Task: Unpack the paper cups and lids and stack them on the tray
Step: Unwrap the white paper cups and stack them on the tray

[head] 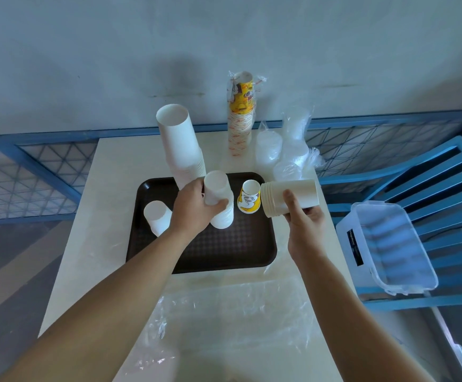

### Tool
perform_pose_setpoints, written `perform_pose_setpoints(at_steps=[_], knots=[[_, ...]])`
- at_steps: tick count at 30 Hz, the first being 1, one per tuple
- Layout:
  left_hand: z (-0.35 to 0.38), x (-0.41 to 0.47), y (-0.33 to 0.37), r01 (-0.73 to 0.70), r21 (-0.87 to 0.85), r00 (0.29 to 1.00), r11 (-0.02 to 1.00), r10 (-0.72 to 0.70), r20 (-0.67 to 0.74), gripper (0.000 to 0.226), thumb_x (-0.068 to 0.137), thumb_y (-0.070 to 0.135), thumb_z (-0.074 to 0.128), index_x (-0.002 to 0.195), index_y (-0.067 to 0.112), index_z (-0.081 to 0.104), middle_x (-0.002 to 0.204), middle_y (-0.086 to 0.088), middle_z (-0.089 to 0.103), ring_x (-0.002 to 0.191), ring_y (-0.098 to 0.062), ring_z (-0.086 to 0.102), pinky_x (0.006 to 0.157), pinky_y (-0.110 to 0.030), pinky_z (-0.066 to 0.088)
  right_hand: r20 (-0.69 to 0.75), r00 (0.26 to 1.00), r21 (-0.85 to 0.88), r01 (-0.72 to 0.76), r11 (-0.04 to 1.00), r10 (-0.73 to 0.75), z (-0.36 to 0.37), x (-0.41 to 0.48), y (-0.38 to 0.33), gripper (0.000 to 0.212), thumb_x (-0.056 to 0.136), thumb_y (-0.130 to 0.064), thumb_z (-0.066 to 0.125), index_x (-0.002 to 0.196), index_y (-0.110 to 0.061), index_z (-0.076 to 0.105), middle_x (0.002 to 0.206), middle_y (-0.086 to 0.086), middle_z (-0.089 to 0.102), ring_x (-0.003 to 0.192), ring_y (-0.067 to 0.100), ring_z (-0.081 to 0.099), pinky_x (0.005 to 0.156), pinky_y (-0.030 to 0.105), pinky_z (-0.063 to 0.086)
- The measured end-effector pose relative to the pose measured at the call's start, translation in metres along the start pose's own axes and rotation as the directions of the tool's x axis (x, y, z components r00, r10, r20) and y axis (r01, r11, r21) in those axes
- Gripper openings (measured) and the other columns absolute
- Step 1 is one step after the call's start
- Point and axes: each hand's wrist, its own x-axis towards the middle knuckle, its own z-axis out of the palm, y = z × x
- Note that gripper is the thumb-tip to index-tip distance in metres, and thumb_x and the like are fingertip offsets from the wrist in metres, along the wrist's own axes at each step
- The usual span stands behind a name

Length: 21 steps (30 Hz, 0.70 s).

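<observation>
Plastic wrap [224,307] nearest; L hand [194,208] grips cup stack [219,199] on tray [224,249].

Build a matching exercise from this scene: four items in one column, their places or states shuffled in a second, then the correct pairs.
Items
1. short sideways stack of white paper cups
2. single yellow printed paper cup
3. tall stack of yellow printed cups in a plastic sleeve
4. clear plastic storage bin

Places or states
A. resting on the blue chair
B. upside down on the dark brown tray
C. held in the right hand
D. upright on the table behind the tray

Pairs: 1-C, 2-B, 3-D, 4-A
</observation>
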Motion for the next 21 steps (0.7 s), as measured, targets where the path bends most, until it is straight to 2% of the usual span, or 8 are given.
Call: perform_pose_setpoints(at_steps=[5, 8, 10, 12, 15, 16, 19, 21], knots=[[0.011, -0.002, -0.001, 0.047, 0.008, 0.999, 0.999, -0.047, 0.020, 0.056, 0.079, 0.035, 0.091, 0.125, 0.016, 0.065, 0.121, -0.001, 0.071, 0.109, -0.022, 0.066, 0.094, -0.042, 0.059, 0.052, 0.999, -0.035, 0.009, 0.999, -0.007, 0.006, 0.009, -0.007, 0.020, 0.093, -0.023, 0.078, 0.111, -0.016, 0.075, 0.106, 0.004, 0.079, 0.110, 0.022, 0.073, 0.106, 0.050, 0.054], [0.012, 0.000, 0.001, 0.057, 0.037, 0.998, 0.998, -0.058, 0.039, 0.060, 0.078, 0.035, 0.091, 0.128, 0.018, 0.063, 0.121, 0.002, 0.068, 0.109, -0.020, 0.065, 0.097, -0.045, 0.058, 0.096, 0.995, -0.085, 0.034, 0.996, -0.026, 0.019, 0.013, -0.011, 0.027, 0.086, -0.035, 0.083, 0.104, -0.016, 0.078, 0.101, 0.006, 0.079, 0.104, 0.022, 0.074, 0.101, 0.049, 0.057], [0.011, 0.000, 0.001, 0.074, 0.021, 0.995, 0.997, -0.076, 0.059, 0.067, 0.075, 0.038, 0.093, 0.131, 0.021, 0.061, 0.123, 0.004, 0.066, 0.111, -0.019, 0.064, 0.099, -0.046, 0.057, 0.124, 0.991, -0.154, 0.070, 0.986, -0.051, 0.030, 0.016, -0.014, 0.025, 0.084, -0.038, 0.084, 0.090, -0.016, 0.076, 0.081, -0.003, 0.075, 0.084, 0.014, 0.072, 0.085, 0.038, 0.059], [0.009, -0.002, 0.000, 0.078, 0.005, 0.993, 0.997, -0.078, 0.086, 0.086, 0.068, 0.046, 0.095, 0.141, 0.024, 0.055, 0.132, 0.005, 0.062, 0.118, -0.019, 0.062, 0.102, -0.047, 0.056, 0.153, 0.984, -0.238, 0.124, 0.963, -0.089, 0.042, 0.018, -0.018, 0.026, 0.087, -0.037, 0.083, 0.077, -0.018, 0.068, 0.063, -0.010, 0.064, 0.065, 0.009, 0.063, 0.069, 0.030, 0.054], [0.006, -0.008, -0.005, 0.073, 0.033, 0.994, 0.997, -0.075, 0.078, 0.105, 0.068, 0.050, 0.095, 0.155, 0.025, 0.042, 0.143, 0.001, 0.056, 0.128, -0.020, 0.058, 0.107, -0.046, 0.053, 0.217, 0.967, -0.343, 0.205, 0.917, -0.135, 0.063, 0.018, -0.024, 0.037, 0.080, -0.048, 0.083, 0.100, -0.020, 0.069, 0.083, -0.006, 0.075, 0.081, 0.010, 0.073, 0.078, 0.036, 0.061], [0.005, -0.012, -0.007, 0.071, 0.034, 0.996, 0.997, -0.072, 0.058, 0.103, 0.070, 0.046, 0.095, 0.156, 0.022, 0.042, 0.143, 0.000, 0.055, 0.127, -0.019, 0.058, 0.108, -0.045, 0.052, 0.231, 0.961, -0.384, 0.232, 0.894, -0.150, 0.069, 0.018, -0.025, 0.042, 0.079, -0.048, 0.084, 0.107, -0.021, 0.068, 0.090, -0.007, 0.075, 0.086, 0.006, 0.072, 0.080, 0.031, 0.060], [0.000, -0.027, -0.012, 0.050, -0.013, 0.998, 0.999, -0.050, -0.050, 0.081, 0.078, 0.033, 0.092, 0.147, 0.019, 0.051, 0.130, 0.002, 0.058, 0.116, -0.013, 0.060, 0.100, -0.038, 0.056, 0.282, 0.940, -0.487, 0.314, 0.815, -0.193, 0.082, 0.016, -0.025, 0.049, 0.080, -0.040, 0.087, 0.118, -0.020, 0.063, 0.093, -0.018, 0.069, 0.083, -0.009, 0.065, 0.071, 0.005, 0.048], [-0.005, -0.038, -0.014, 0.049, -0.074, 0.991, 0.996, -0.057, -0.125, 0.066, 0.081, 0.028, 0.089, 0.139, 0.022, 0.058, 0.122, 0.005, 0.061, 0.107, -0.008, 0.062, 0.092, -0.031, 0.058, 0.330, 0.917, -0.537, 0.379, 0.754, -0.225, 0.089, 0.015, -0.021, 0.057, 0.079, -0.041, 0.087, 0.125, -0.018, 0.062, 0.096, -0.017, 0.067, 0.082, -0.003, 0.063, 0.069, 0.002, 0.044]])
